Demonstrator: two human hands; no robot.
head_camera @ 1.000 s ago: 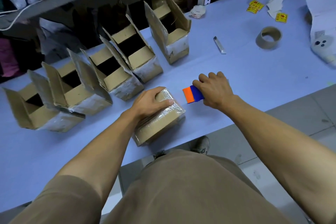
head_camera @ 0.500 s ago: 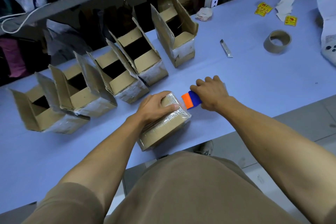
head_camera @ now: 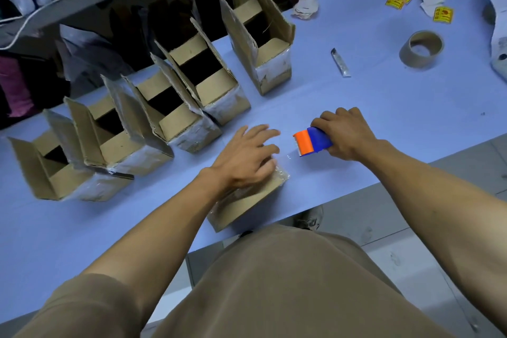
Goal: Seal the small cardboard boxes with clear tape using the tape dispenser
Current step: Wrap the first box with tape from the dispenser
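Pressing down with fingers spread and fairly straight, the left hand [head_camera: 247, 156] lies flat on top of the closed cardboard box [head_camera: 248, 200], which sits near the front edge of the blue table [head_camera: 370, 123] with shiny clear tape over its top. The hand is a little blurred, so how firmly it bears on the box is hard to judge. Just to the right, clear of the box, the right hand [head_camera: 347, 133] curls its fingers round the blue and orange tape dispenser [head_camera: 311, 141], orange end pointing toward the box. Behind the hands, five open boxes [head_camera: 189, 107] stand in a slanted row with their flaps up and dark insides showing. Farther right on the table lie a small utility knife [head_camera: 341, 62], a brown tape roll [head_camera: 421, 50] and a few yellow labels [head_camera: 443, 14].
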